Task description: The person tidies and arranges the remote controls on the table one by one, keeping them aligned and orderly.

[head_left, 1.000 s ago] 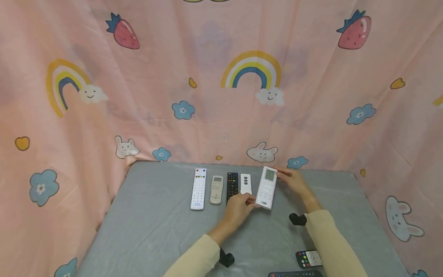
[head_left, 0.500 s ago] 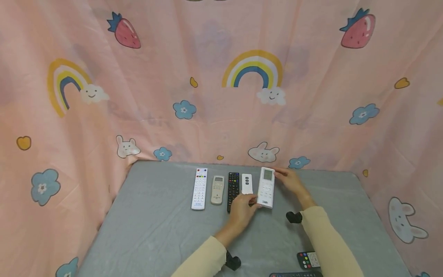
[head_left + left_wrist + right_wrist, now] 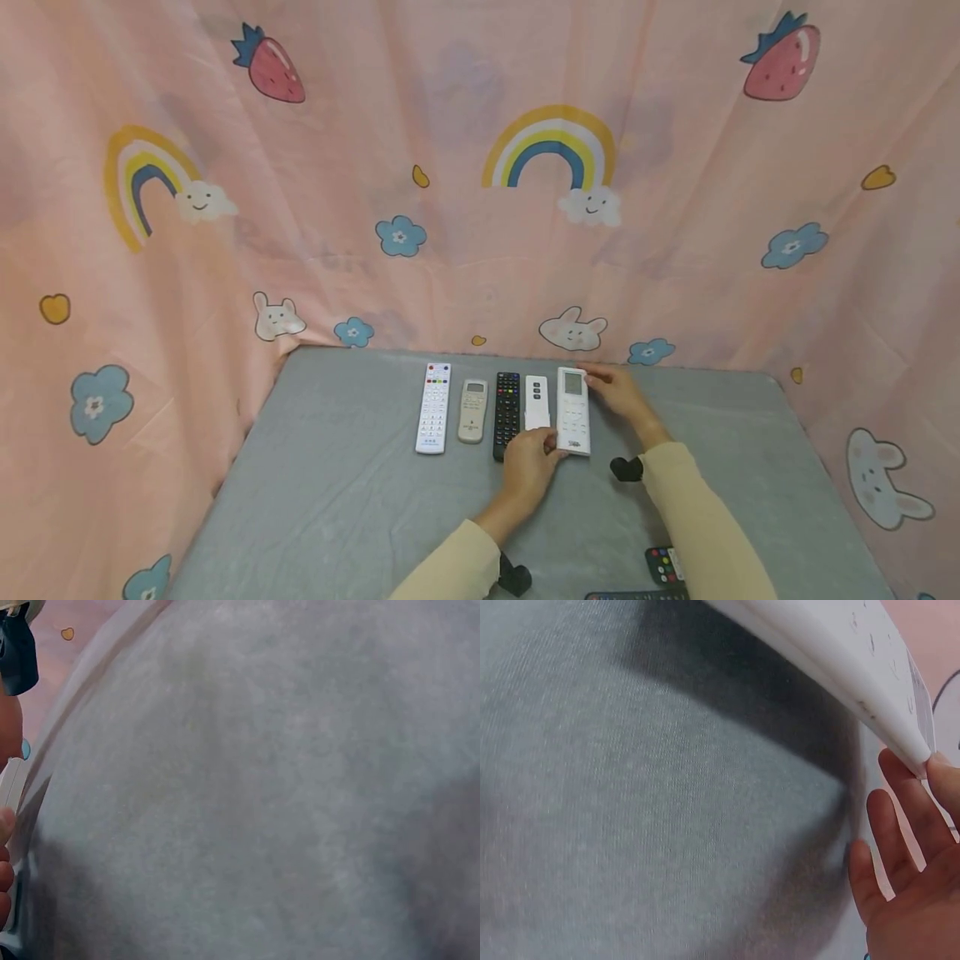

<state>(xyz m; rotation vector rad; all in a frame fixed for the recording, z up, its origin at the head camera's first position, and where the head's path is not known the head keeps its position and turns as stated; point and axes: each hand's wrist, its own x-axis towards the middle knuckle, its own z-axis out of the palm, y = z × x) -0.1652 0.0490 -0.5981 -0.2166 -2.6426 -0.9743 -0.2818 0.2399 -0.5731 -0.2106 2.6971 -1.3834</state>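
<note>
A white remote control [image 3: 573,412] with a small screen is at the right end of a row of remotes. My left hand [image 3: 528,468] pinches its lower left corner. At the upper right corner, my right hand [image 3: 618,395] pinches it between thumb and index finger, the other fingers spread. The right wrist view shows this remote [image 3: 825,652] raised off the cloth, casting a shadow below. Just left of it lies a slim white remote [image 3: 536,402], its lower end by my left hand. Only some left fingertips [image 3: 4,877] enter the left wrist view.
Further left in the row lie a black remote [image 3: 506,408], a beige remote [image 3: 472,411] and a white remote with coloured buttons [image 3: 433,408]. Near the front right are a black remote with coloured buttons [image 3: 662,565] and another dark remote [image 3: 633,595]. Behind the grey table [image 3: 322,500] hangs a pink curtain [image 3: 480,275].
Both hands have turned the white remote with the screen from tilted to nearly straight and brought it left, closer to the slim white one.
</note>
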